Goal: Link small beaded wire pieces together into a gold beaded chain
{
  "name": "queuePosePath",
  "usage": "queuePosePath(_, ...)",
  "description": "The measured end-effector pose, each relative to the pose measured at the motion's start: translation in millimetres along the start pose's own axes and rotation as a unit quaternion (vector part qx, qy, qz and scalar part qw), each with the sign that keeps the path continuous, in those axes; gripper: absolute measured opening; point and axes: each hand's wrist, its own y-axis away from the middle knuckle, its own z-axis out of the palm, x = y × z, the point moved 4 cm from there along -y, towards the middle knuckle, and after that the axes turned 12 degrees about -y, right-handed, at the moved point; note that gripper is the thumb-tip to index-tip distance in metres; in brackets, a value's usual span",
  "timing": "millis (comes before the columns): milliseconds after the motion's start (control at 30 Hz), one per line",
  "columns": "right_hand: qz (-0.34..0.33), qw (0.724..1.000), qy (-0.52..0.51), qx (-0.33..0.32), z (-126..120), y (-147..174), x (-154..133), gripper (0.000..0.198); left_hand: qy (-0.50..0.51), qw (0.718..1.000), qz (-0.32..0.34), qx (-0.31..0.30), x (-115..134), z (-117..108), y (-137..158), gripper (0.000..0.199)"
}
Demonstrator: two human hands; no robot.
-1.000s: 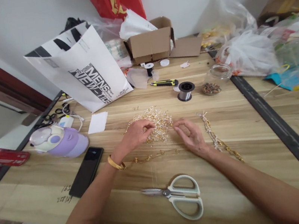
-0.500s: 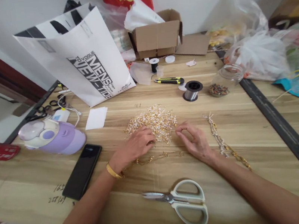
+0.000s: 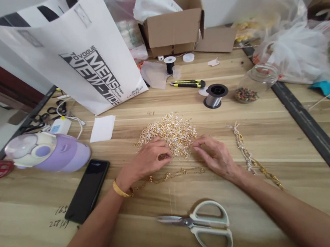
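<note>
A loose pile of small gold and clear jewelry pieces (image 3: 172,132) lies on the wooden table between my hands. My left hand (image 3: 153,156) rests at the pile's left front edge, its fingers curled and the fingertips pressed together; whatever they pinch is too small to name. On the right side, my right hand (image 3: 215,153) has thumb and forefinger brought together beside the pile, and I cannot make out anything between them. A thin gold chain (image 3: 173,175) stretches across the table just in front of the pile. Silver and gold chains (image 3: 248,154) lie right of my right hand.
White-handled scissors (image 3: 200,224) lie near the front edge. A phone (image 3: 88,190) and a purple bottle (image 3: 53,151) are at left. Behind stand a white paper bag (image 3: 85,56), a yellow-black cutter (image 3: 188,84), a wire spool (image 3: 215,95), a jar of beads (image 3: 246,94) and a cardboard box (image 3: 173,30).
The camera view has shifted slightly, so the surroundings sit a little differently. Both hands stay by the pile with nearly the same finger poses.
</note>
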Motion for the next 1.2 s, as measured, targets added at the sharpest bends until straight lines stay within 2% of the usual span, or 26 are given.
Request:
queuePosePath(133,0.018,1.0,-0.001,-0.006,0,0,2,0.008,-0.033,0.998,0.023,-0.048,4,2,1,0.019)
queuePosePath(233,0.024,1.0,-0.001,-0.007,1,0,2,0.008,-0.058,0.997,0.028,-0.046,7,5,1,0.02)
queuePosePath(500,0.016,1.0,0.002,-0.004,1,-1,2,0.008,-0.096,0.995,0.022,0.03,7,14,-2,0.02)
queuePosePath(700,0.011,1.0,0.0,-0.001,1,-2,1,0.007,-0.054,0.991,-0.02,0.123,-1,12,-2,0.012)
queuePosePath(767,0.008,1.0,0.003,0.002,1,-2,0,0.008,-0.061,0.99,-0.03,0.126,-3,11,-2,0.012)
queuePosePath(933,0.007,1.0,0.013,-0.003,1,-2,1,0.008,-0.098,0.991,-0.019,0.089,-3,14,-3,0.017)
queuePosePath(1200,0.009,1.0,0.014,-0.001,1,-4,1,0.008,-0.076,0.988,-0.041,0.127,-7,15,-6,0.019)
